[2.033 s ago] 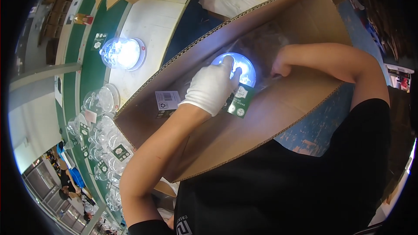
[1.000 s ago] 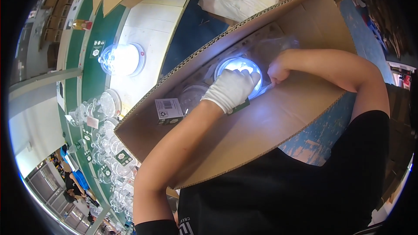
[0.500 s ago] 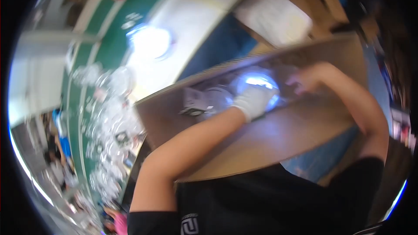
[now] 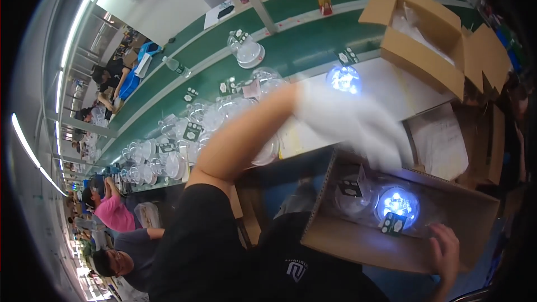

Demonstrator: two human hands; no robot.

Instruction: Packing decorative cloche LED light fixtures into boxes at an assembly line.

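Observation:
My left hand [image 4: 358, 123], in a white glove, is smeared by motion above the far edge of a long open carton [image 4: 358, 246]; its fingers cannot be made out. Inside the carton, a clear round lamp [image 4: 398, 204] glows blue-white with a small green card [image 4: 393, 223] on its near side. Beside it lies an unlit clear plastic piece [image 4: 353, 201] with a dark printed card [image 4: 351, 186]. My bare right hand [image 4: 444, 249] reaches over the carton's near side at the right, fingers apart, near the lit lamp and holding nothing visible.
Many clear domes [image 4: 207, 120] with green cards crowd the green bench at left. Another lit lamp [image 4: 343, 80] stands on a white board beyond my left hand. An open carton [image 4: 425, 36] is at the far right. A seated person [image 4: 114, 212] in pink works farther left.
My view has swung toward the bench. My left hand has come off the lit lamp and out of the carton, leaving the lamp inside. My right hand is now at the near side.

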